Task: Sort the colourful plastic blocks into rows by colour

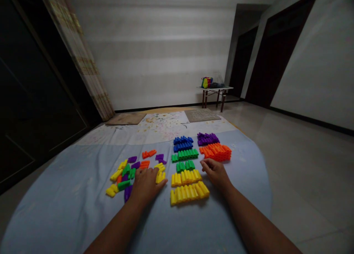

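Beside the loose pile on the left, my left hand [148, 183] rests with its thumb spread, next to yellow pieces [160, 172]. Green pieces [124, 185], purple pieces [132, 159] and orange pieces [149, 154] lie scattered around it. My right hand [215, 171] is curled near the rows, thumb and index finger close together; whether they hold anything is too small to tell. Standing in rows are yellow [189, 193], green [188, 155] and blue pieces [183, 143]. Purple pieces [208, 138] and an orange stack [217, 151] are at the right.
A blue and floral cloth [83, 172] covers the round-edged table. Two flat boards, one brown [125, 119] and one grey [202, 115], lie at its far side. A small side table [221, 88] with a colourful bag [206, 82] stands near the wall.
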`<state>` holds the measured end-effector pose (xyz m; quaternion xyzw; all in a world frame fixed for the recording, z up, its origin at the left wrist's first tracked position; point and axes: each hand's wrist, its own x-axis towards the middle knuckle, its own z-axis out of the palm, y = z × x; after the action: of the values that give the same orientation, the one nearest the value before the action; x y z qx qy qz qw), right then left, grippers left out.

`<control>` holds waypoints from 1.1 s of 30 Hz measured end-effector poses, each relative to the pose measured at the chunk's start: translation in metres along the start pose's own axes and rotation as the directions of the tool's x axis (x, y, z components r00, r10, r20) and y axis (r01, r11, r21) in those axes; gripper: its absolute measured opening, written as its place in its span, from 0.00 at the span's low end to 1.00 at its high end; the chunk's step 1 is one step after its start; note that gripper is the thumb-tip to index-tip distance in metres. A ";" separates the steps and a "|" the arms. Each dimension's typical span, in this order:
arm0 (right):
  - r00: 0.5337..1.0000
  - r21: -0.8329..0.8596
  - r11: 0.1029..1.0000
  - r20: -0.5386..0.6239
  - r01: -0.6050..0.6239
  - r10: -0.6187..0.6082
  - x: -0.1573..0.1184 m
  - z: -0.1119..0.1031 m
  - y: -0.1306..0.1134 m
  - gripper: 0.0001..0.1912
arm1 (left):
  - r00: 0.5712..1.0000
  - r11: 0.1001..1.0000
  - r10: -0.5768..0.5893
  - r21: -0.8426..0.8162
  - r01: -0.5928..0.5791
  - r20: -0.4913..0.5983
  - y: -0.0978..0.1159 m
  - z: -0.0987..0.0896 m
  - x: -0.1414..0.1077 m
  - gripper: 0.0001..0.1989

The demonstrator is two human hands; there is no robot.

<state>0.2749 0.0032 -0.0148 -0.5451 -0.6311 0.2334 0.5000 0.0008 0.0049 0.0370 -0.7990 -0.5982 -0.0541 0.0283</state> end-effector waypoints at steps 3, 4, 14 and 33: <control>1.000 0.000 1.000 -0.001 -0.005 0.005 0.001 0.000 0.000 0.14 | 1.000 1.000 0.023 -0.009 -0.023 0.012 -0.005 -0.001 0.000 0.27; 1.000 0.001 1.000 -0.002 -0.006 0.006 0.001 0.000 -0.001 0.14 | 0.999 0.999 0.041 -0.026 -0.040 0.012 -0.008 -0.001 0.001 0.28; 1.000 0.004 1.000 -0.027 0.017 -0.017 0.002 -0.001 -0.006 0.14 | 0.986 0.978 0.118 -0.184 -0.095 0.118 -0.027 -0.001 0.005 0.16; 0.999 -0.017 0.999 -0.027 0.028 -0.028 0.001 -0.001 -0.005 0.12 | 0.990 0.996 0.036 -0.088 -0.024 0.135 0.002 -0.002 -0.010 0.20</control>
<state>0.2741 0.0024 -0.0099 -0.5437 -0.6338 0.2136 0.5071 0.0002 -0.0053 0.0374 -0.8102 -0.5838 -0.0245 -0.0461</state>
